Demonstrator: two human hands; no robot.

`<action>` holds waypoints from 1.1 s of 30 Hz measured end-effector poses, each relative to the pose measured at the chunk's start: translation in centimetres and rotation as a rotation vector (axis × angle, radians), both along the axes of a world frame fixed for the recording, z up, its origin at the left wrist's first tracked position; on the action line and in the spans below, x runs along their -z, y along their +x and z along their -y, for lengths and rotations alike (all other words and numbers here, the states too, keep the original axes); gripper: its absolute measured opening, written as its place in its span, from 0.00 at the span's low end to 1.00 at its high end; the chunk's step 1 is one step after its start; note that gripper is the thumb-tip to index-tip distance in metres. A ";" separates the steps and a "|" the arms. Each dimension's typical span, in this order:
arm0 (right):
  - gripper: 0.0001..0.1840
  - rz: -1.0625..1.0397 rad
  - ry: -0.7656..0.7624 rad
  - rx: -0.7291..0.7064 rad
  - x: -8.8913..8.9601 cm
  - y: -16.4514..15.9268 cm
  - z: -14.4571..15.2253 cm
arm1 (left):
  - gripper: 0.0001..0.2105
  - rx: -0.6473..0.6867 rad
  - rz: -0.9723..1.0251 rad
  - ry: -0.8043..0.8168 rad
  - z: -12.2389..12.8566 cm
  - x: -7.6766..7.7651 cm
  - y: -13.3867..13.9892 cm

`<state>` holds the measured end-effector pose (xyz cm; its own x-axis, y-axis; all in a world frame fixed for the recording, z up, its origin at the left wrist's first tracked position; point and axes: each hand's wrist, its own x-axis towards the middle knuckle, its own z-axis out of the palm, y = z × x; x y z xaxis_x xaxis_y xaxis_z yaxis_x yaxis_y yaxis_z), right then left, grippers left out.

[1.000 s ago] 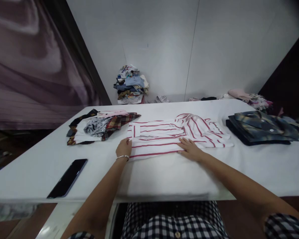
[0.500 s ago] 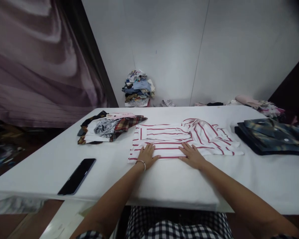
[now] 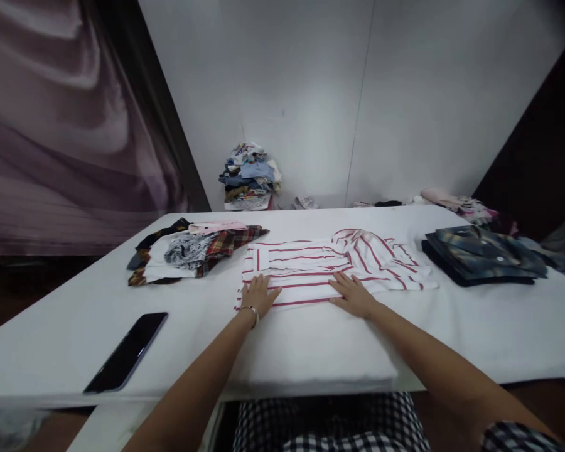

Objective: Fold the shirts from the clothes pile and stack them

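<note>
A white garment with red stripes (image 3: 301,276) lies spread on the white-covered table in front of me, its right part bunched and folded over. My left hand (image 3: 260,295) rests flat on the near left corner of the striped garment, fingers spread, with a bracelet at the wrist. On the near edge, right of the middle, my right hand (image 3: 355,296) lies palm down with its fingers apart. Neither hand grips the cloth.
Left of the striped garment is a loose heap of mixed clothes (image 3: 183,254). A black phone (image 3: 127,353) lies near the front left edge. Folded dark garments (image 3: 483,254) are stacked at the right. Behind the table, a tall clothes pile (image 3: 252,176) stands against the wall.
My left hand has slid a little left along the garment toward its corner. My right hand stays about where it was on the cloth. The view has turned slightly right.
</note>
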<state>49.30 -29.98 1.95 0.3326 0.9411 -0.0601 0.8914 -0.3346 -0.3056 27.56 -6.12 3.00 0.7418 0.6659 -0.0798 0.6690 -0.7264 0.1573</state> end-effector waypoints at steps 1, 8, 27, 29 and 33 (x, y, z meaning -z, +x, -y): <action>0.42 -0.013 0.006 -0.002 -0.2 0.0 0.0 | 0.36 -0.007 0.016 0.029 0.0 -0.1 0.2; 0.33 -0.279 0.287 0.190 -3.1 4.1 0.6 | 0.38 0.005 -0.018 0.043 -0.2 1.0 0.8; 0.17 0.031 0.176 0.757 -7.8 17.0 -2.5 | 0.38 0.005 -0.038 0.077 -0.5 1.4 0.7; 0.21 0.027 0.261 0.662 -8.5 15.1 -2.6 | 0.38 -0.001 -0.048 0.077 -0.4 1.3 0.7; 0.21 0.026 0.378 0.052 -8.4 8.0 -0.6 | 0.37 0.004 -0.059 0.079 -0.2 1.2 0.8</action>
